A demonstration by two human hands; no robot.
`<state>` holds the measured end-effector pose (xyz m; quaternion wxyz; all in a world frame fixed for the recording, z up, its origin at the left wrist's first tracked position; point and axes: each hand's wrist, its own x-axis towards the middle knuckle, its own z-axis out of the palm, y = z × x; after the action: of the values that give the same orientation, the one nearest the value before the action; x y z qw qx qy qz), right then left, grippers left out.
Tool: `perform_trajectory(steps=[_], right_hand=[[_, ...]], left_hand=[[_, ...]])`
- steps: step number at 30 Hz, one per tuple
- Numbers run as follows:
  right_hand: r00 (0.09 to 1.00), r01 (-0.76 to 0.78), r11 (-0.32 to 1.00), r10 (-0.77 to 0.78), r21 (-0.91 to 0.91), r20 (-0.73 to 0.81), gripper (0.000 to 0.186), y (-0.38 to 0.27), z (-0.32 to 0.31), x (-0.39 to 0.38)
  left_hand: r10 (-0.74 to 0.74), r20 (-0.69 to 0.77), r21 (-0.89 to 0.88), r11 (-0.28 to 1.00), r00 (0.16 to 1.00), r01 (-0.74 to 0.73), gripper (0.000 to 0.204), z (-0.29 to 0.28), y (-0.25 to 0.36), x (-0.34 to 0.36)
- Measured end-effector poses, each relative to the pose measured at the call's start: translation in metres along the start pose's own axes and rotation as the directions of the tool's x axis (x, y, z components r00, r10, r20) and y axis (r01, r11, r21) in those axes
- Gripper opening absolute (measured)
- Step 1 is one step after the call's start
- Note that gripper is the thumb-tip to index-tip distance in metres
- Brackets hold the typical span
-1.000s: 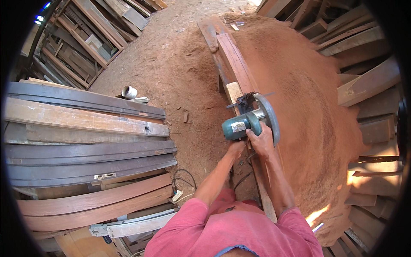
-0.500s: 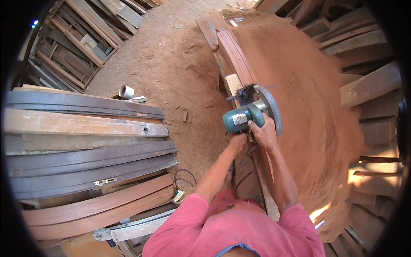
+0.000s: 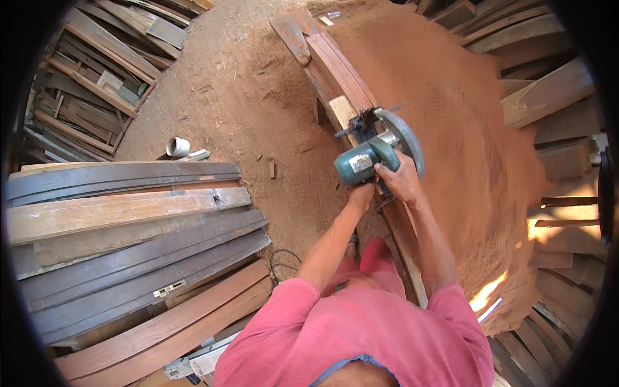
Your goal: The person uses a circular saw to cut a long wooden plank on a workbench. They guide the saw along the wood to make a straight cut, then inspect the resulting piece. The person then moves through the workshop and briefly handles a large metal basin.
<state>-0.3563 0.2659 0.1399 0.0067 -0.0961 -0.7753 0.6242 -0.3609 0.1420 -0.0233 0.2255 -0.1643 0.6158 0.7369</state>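
A green circular saw with a round grey blade guard rests on a long reddish-brown timber. My right hand is closed around the saw's rear handle, its thumb along the near side. Just under the motor body is my left hand; its fingers are hidden behind the saw, so what they grip cannot be made out. A pale wood block lies by the saw's front, beside the timber. The timber lies along a long, narrow wooden support. The blade itself is hidden.
Reddish sawdust is heaped right of the timber. Dark and brown planks are stacked at left, with a white cup-like container past them. A black cable loops near my left elbow. More timber lines the right side.
The whole view has shifted and turned slightly. Both hands and the saw keep about the same place on the timber.
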Motion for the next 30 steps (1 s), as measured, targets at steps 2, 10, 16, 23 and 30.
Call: perform_trajectory(steps=[2, 10, 16, 23, 30], right_hand=[[0.998, -0.057, 0.998, 0.057, 0.034, 0.004, 0.026, 0.002, -0.004, -0.001], [1.0, 0.006, 0.999, -0.007, -0.049, -0.02, 0.026, 0.011, -0.003, 0.003], [0.999, -0.028, 1.0, 0.028, -0.003, 0.034, 0.028, 0.006, 0.002, 0.01], [0.999, 0.046, 0.996, -0.046, -0.079, 0.002, 0.03, -0.001, 0.014, 0.029], [0.999, 0.032, 0.994, -0.034, -0.102, -0.013, 0.031, 0.003, 0.01, 0.051]], left_hand=[[0.098, -0.061, 0.028, 0.995, 0.993, -0.096, 0.019, 0.009, 0.004, -0.005], [0.07, 0.03, -0.037, 0.997, 0.997, -0.069, 0.018, 0.007, 0.011, -0.005], [-0.043, 0.037, -0.12, 0.992, 0.998, 0.047, 0.023, -0.008, -0.004, 0.005], [0.062, -0.043, -0.205, 0.976, 0.997, -0.069, 0.027, -0.021, -0.021, 0.04], [0.061, 0.01, -0.106, 0.993, 0.998, -0.06, 0.026, -0.014, 0.001, 0.049]])
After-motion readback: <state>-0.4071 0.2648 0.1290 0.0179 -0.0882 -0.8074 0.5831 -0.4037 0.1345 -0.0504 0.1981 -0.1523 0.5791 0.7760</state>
